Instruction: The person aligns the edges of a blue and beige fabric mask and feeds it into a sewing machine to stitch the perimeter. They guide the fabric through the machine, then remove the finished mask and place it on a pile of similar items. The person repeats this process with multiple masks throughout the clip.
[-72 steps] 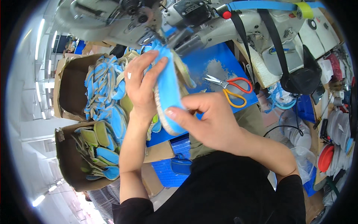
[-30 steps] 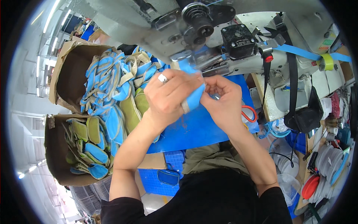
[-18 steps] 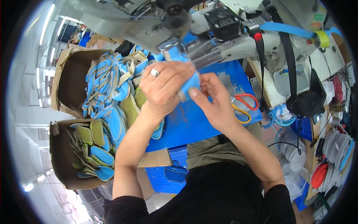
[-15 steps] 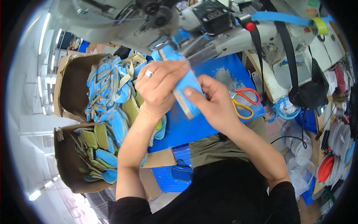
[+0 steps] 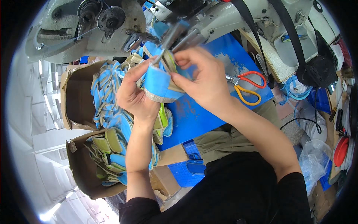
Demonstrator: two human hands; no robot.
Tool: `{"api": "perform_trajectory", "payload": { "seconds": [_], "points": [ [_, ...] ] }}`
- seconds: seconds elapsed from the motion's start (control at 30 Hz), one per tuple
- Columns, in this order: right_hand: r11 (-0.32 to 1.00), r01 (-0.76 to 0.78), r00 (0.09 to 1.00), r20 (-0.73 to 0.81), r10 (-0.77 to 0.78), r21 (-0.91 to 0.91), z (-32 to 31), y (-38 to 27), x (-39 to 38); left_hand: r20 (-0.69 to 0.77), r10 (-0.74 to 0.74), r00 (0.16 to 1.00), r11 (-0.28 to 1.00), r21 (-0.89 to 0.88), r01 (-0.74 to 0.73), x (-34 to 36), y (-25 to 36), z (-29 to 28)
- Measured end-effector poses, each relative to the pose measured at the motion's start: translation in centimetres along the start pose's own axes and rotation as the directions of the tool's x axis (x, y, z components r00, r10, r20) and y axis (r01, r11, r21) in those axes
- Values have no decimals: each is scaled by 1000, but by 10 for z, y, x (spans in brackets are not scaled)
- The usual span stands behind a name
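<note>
A blue fabric piece with beige edge binding (image 5: 158, 83) is curled between my two hands, below the sewing machine's working end. My left hand (image 5: 138, 95) holds its left side, with the thumb up along the fabric. On the other side, my right hand (image 5: 205, 76) pinches the piece between thumb and fingers. A strip with a yellow-green edge shows between the hands. The fingertips of the right hand are partly blurred. Scissors with one red and one orange-yellow handle (image 5: 249, 87) lie on the blue table (image 5: 190, 117), right of my right hand.
The grey sewing machine (image 5: 67, 31) spans the top. Two cardboard boxes stand at the left; the lower box (image 5: 84, 175) holds blue and green padded pieces. A heap of blue bound pieces (image 5: 108, 93) lies beside the upper box. Black straps (image 5: 289, 41) hang at the right.
The fabric piece, held flat and slanted before, is now bent into a curl. My left hand has turned thumb-up at its left side. The whole view has shifted slightly.
</note>
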State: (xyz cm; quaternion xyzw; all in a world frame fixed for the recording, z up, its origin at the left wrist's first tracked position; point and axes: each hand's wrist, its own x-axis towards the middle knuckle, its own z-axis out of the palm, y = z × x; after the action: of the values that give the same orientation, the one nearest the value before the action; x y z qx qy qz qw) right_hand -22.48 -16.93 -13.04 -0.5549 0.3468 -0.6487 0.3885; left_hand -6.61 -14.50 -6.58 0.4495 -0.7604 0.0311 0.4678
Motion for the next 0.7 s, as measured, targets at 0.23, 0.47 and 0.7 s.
{"api": "perform_trajectory", "payload": {
  "seconds": [0.23, 0.47, 0.7],
  "points": [
    [981, -100, 995, 25, 97, 166, 11, 11, 0, 123, 250, 961, 943, 196, -270, 9, 0, 2],
    [985, -97, 995, 33, 93, 143, 8, 9, 2, 180, 297, 938, 902, 269, -338, 16, 6, 1],
    [971, -183, 983, 27, 181, 154, 10, 8, 8, 260, 300, 918, 871, 317, -375, 23, 6, -1]
  ]
}}
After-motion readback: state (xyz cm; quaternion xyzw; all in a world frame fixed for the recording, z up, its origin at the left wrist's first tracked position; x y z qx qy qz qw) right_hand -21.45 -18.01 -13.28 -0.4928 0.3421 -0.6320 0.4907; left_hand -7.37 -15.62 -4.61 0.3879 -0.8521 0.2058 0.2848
